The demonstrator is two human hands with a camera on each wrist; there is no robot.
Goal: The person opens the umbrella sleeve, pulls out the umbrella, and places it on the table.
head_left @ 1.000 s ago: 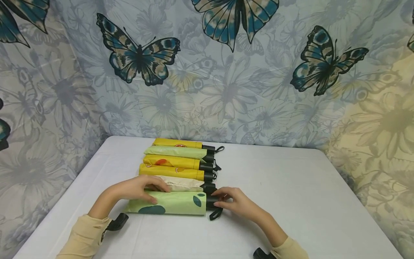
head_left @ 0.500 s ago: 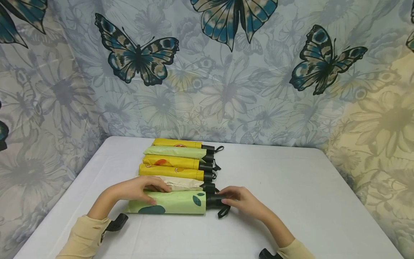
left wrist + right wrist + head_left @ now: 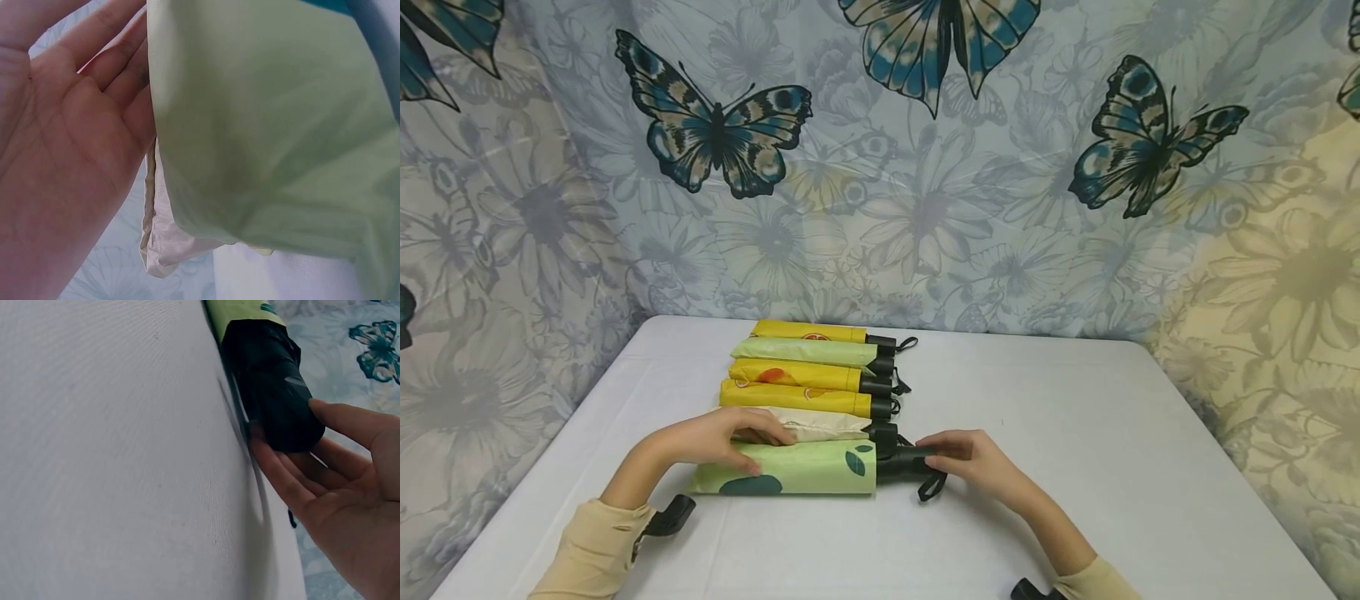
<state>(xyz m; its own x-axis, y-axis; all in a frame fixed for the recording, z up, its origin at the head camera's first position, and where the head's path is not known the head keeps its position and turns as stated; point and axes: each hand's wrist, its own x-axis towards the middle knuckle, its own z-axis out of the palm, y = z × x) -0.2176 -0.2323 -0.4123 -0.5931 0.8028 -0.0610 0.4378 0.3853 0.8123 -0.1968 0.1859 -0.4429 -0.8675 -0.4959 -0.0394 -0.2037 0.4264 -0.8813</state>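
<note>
A folded umbrella in a light green sleeve (image 3: pixel 820 468) with dark leaf prints lies nearest on the table. My left hand (image 3: pixel 718 437) holds the sleeve toward its left end, thumb on the near side and fingers on the far side. In the left wrist view the green cloth (image 3: pixel 250 125) hides those fingertips. My right hand (image 3: pixel 973 458) pinches the black end of the umbrella (image 3: pixel 898 465) between thumb and fingers. A dark stretch of it (image 3: pixel 269 381) sticks out of the sleeve in the right wrist view. Its black wrist strap (image 3: pixel 931 487) hangs beside my fingers.
Behind lies a cream umbrella (image 3: pixel 827 425), close against the green one. Farther back are yellow umbrellas (image 3: pixel 812 404) and another light green one (image 3: pixel 812 352), side by side with black handles to the right. The white table (image 3: pixel 1075 433) ends at a butterfly-patterned cloth (image 3: pixel 925 217).
My right hand has moved to the right, drawing the black end with its strap farther out of the green sleeve. My left hand has stayed in place on the sleeve.
</note>
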